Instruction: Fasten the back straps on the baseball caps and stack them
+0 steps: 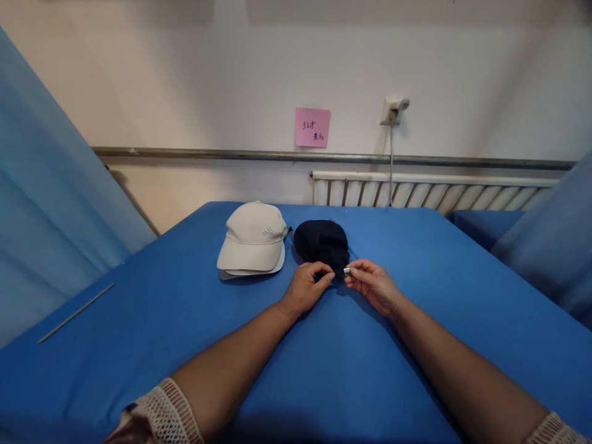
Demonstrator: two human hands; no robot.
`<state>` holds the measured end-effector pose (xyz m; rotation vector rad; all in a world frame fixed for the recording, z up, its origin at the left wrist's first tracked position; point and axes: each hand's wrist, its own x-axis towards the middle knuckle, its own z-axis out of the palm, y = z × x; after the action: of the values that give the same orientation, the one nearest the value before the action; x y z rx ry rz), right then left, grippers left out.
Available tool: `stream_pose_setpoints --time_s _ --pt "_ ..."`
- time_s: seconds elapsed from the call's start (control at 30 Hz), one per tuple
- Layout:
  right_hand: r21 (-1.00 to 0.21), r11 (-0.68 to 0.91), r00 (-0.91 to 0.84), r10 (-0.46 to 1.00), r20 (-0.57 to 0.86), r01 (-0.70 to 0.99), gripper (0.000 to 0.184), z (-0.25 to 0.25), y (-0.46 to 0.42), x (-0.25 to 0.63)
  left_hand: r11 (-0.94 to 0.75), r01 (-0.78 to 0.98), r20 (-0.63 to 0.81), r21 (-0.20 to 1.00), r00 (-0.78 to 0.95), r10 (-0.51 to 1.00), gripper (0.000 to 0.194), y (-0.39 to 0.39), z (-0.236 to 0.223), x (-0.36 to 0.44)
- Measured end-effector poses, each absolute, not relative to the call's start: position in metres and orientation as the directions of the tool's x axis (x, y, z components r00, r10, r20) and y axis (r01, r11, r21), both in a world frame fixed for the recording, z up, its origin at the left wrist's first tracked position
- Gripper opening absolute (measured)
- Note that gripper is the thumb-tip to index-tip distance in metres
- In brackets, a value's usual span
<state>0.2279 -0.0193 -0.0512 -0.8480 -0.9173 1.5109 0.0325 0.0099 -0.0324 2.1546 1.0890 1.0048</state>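
A dark navy cap (321, 240) lies on the blue-covered table, its back turned toward me. My left hand (308, 285) pinches dark fabric at the cap's near edge, thumb against fingertips. Close beside it, my right hand (374, 285) holds a small silvery metal buckle (348, 271) between thumb and fingers, at the end of the dark strap (339, 274). Left of the navy cap sits a stack of light caps; the top one is a beige cap (256, 225) with a small striped logo, and a paler brim (277, 265) shows beneath it.
A thin stick (76, 312) lies on the blue table cover (296, 370) at the left. Blue curtains (55, 185) hang on both sides. Behind the table are a wall with a pink note (312, 127), a metal rail (240, 154), a radiator (435, 192) and a socket with a cord (391, 112).
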Motion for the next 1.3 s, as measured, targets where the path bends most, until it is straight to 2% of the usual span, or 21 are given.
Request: stream_pose_setpoints --time_s 0.83,1.1,1.3 --pt "-0.946 -0.035 -0.128 0.992 0.007 -0.322 0.033 -0.0560 -0.0203 0.2190 -0.528 0.467 0.333 0.709 0.439 0.835 0.014 0.0083 -0.0344 0.0364" --pt "-0.942 -0.011 -0.070 0.997 0.013 -0.335 0.033 -0.0560 -0.0184 0.2226 -0.585 0.542 0.410 0.603 0.418 0.811 0.017 0.0035 -0.0304 0.0354" --pt "-0.935 -0.029 -0.103 0.995 0.008 -0.354 0.031 -0.0580 -0.0177 0.2221 -0.586 0.547 0.419 0.598 0.411 0.810 0.009 0.0032 -0.0310 0.0357"
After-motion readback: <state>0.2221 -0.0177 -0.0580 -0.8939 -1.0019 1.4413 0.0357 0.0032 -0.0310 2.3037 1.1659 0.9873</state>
